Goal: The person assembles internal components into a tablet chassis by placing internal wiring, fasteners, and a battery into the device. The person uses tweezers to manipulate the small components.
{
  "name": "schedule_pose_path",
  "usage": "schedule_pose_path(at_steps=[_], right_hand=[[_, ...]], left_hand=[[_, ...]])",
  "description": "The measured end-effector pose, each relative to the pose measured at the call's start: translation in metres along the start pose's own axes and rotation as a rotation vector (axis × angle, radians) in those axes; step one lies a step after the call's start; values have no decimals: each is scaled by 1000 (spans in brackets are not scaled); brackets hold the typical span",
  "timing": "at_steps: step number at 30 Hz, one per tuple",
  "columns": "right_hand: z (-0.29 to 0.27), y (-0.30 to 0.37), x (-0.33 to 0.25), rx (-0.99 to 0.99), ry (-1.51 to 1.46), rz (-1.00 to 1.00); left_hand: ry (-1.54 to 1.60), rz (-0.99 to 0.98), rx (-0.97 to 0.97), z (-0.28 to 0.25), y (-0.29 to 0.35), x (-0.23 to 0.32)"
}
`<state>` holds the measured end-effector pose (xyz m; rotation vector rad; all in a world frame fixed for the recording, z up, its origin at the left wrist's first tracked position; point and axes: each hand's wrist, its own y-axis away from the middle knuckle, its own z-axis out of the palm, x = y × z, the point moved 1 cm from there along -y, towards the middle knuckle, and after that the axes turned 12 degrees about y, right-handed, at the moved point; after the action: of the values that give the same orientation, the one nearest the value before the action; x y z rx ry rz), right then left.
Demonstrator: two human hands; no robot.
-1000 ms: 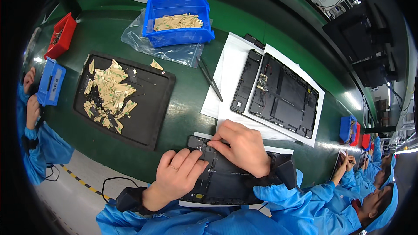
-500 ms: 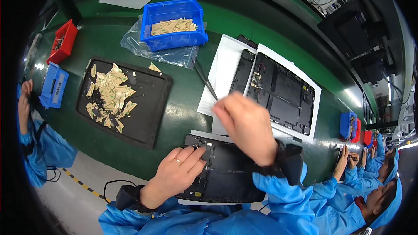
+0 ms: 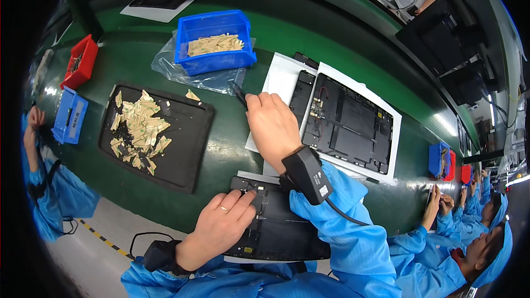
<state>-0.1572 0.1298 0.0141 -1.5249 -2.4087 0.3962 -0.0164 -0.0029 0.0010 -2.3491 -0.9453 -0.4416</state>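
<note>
In front of me lies a black flat electronic housing (image 3: 287, 232) with exposed parts along its left side. My left hand (image 3: 221, 223) rests on its upper left corner, fingers extended and slightly apart, their tips touching the parts there. Farther up, my right hand (image 3: 273, 127) is closed around a pair of dark tweezers (image 3: 238, 91). One end of the tweezers sticks out past the fingers; the rest is hidden under the hand. Just right of that hand, a second open black housing (image 3: 353, 127) sits on white sheets (image 3: 280, 80), beside a narrow black part (image 3: 302, 92).
Left of my hands is a black tray (image 3: 185, 154) with a heap of tan adhesive pieces (image 3: 142, 124). A blue bin (image 3: 216, 65) of similar pieces stands on a clear plastic bag (image 3: 165, 60). Red (image 3: 83, 63) and blue (image 3: 70, 116) bins stand far left. Co-workers sit on both sides.
My right hand has moved left and away from me, onto the tweezers lying on the bench, and has closed on them. My left hand has stayed on the housing's corner. The view has shifted slightly.
</note>
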Motion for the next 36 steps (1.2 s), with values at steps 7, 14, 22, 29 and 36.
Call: schedule_pose_path(at_steps=[7, 14, 22, 29, 36], right_hand=[[-96, 59, 22, -93, -348, 97], [-75, 134, 30, -372, -534, 67], [-68, 129, 29, -403, -426, -57], [-72, 119, 29, -439, -467, -66], [-78, 122, 15, -495, -409, 37]], left_hand=[[49, -44, 34, 2, 10, -4], [69, -17, 90, 7, 10, -7], [46, -20, 90, 5, 9, -6], [55, -20, 105, 5, 10, -6], [68, -4, 120, 2, 8, -5]])
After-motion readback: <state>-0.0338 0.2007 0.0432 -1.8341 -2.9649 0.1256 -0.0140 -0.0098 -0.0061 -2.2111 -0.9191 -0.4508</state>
